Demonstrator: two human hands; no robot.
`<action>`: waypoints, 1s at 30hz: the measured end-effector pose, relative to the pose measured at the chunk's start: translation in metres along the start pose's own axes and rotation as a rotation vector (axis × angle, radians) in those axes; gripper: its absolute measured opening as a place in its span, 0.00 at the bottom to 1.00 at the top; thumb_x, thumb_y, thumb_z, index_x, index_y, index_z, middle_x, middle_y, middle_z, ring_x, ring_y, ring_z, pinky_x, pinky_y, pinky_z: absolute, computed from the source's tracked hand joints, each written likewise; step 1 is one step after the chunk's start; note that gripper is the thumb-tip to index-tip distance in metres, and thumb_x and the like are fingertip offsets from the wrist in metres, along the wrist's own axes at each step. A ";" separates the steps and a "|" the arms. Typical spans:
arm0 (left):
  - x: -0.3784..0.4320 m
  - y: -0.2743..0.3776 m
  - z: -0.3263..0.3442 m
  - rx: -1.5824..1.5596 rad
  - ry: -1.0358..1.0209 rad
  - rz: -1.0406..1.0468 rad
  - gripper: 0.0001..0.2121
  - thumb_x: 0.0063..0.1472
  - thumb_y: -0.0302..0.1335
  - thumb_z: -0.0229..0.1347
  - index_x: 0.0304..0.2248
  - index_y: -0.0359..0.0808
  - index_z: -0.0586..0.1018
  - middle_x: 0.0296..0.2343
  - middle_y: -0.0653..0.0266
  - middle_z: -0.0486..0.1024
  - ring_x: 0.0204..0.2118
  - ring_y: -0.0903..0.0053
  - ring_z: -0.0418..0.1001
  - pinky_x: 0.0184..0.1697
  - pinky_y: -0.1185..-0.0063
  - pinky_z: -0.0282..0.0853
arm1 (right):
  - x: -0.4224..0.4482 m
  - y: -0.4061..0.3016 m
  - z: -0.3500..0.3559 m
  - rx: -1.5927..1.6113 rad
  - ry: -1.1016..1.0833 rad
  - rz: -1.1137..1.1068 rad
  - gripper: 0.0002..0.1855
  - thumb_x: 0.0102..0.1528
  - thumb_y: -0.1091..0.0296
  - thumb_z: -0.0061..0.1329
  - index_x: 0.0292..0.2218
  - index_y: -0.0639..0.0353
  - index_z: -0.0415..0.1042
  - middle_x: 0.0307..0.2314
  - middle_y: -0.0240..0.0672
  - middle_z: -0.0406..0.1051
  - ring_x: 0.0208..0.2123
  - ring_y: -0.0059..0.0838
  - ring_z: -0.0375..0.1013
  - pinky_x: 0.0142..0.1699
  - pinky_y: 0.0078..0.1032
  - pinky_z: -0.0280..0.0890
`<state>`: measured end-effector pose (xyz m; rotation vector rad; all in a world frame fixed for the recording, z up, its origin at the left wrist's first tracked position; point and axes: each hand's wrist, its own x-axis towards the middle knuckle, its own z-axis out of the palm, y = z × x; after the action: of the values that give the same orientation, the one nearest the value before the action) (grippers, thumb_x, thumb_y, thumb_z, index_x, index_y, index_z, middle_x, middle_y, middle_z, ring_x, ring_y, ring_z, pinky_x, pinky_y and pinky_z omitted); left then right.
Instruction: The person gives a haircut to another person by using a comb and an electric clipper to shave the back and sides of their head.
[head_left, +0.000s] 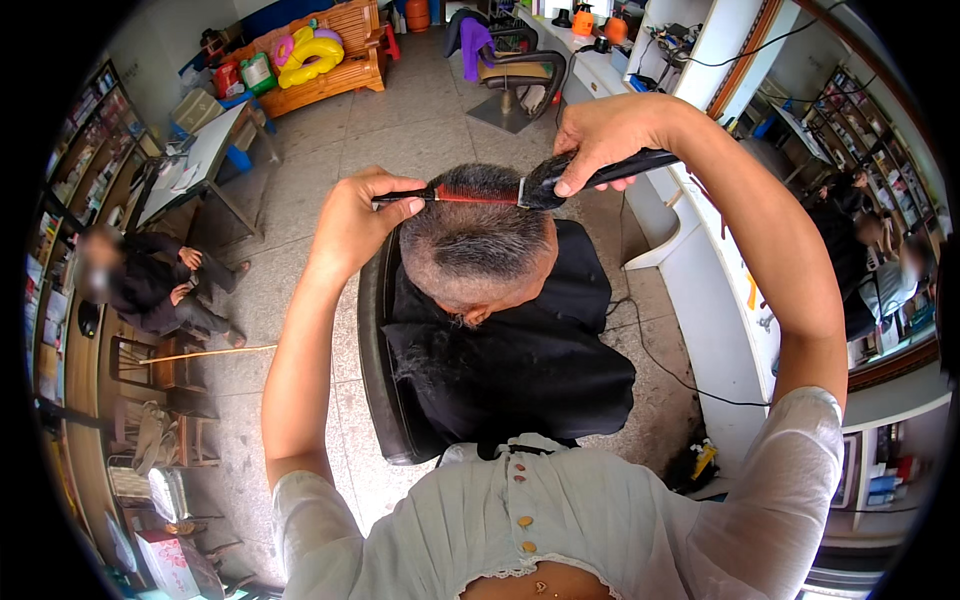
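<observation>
A person with short greying hair sits in a black barber chair, covered by a black cape with hair clippings on it. My left hand pinches the dark handle of a comb, whose reddish toothed part lies across the top of the head. Held in my right hand is a black electric hair clipper, its metal blade at the comb's right end, beside the hair. Both tools are level with each other over the crown.
A white counter with a large mirror runs along the right. A power cord hangs down to the floor there. Someone sits at the left near shelves and wooden chairs. An empty salon chair and a wooden bench stand beyond.
</observation>
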<state>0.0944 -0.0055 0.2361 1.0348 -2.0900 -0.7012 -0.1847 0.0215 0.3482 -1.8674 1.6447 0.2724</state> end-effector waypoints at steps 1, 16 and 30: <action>0.001 -0.001 0.001 -0.005 0.017 0.011 0.11 0.53 0.25 0.62 0.37 0.34 0.82 0.27 0.65 0.75 0.31 0.80 0.71 0.38 0.81 0.65 | 0.002 -0.002 0.000 -0.004 0.002 -0.014 0.17 0.47 0.56 0.58 0.26 0.64 0.73 0.14 0.28 0.67 0.13 0.19 0.67 0.18 0.17 0.62; 0.000 0.024 -0.002 -0.009 -0.227 0.105 0.12 0.51 0.22 0.62 0.37 0.34 0.81 0.27 0.64 0.74 0.32 0.77 0.71 0.38 0.80 0.64 | 0.000 0.021 0.013 0.240 0.192 -0.169 0.20 0.48 0.52 0.59 0.26 0.63 0.72 0.15 0.29 0.66 0.15 0.17 0.66 0.19 0.17 0.62; 0.018 0.035 0.018 0.275 0.004 0.152 0.11 0.50 0.26 0.62 0.35 0.37 0.82 0.28 0.60 0.75 0.33 0.66 0.72 0.38 0.74 0.66 | -0.010 0.047 0.034 0.264 0.049 -0.066 0.19 0.47 0.53 0.60 0.28 0.63 0.74 0.16 0.28 0.68 0.15 0.17 0.67 0.20 0.16 0.62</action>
<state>0.0566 0.0011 0.2564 1.0060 -2.2772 -0.3423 -0.2228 0.0476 0.3121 -1.7349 1.5634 -0.0193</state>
